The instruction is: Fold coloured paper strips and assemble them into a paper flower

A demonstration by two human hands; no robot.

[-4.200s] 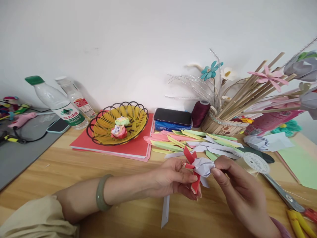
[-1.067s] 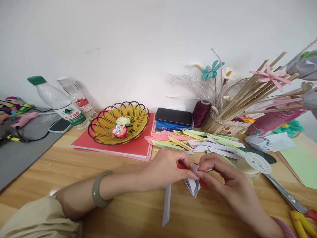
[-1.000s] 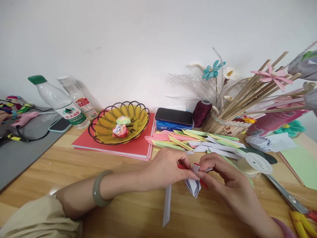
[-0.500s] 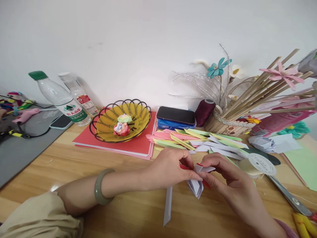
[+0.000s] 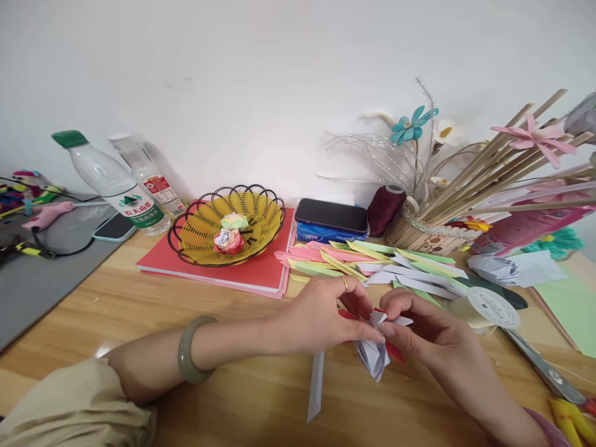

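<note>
Paper piece: lower centre of the frame, just above the table; white and red folded strips.
Left hand: fingers pinched closed on the piece's left side.
Right hand: fingertips pinched on its top fold.
Handling: likely very light, thin, easily creased or torn; folds may spring open.
Hold: best at the folded joints, gently.
Loose strip: lying just below the hands.
</note>
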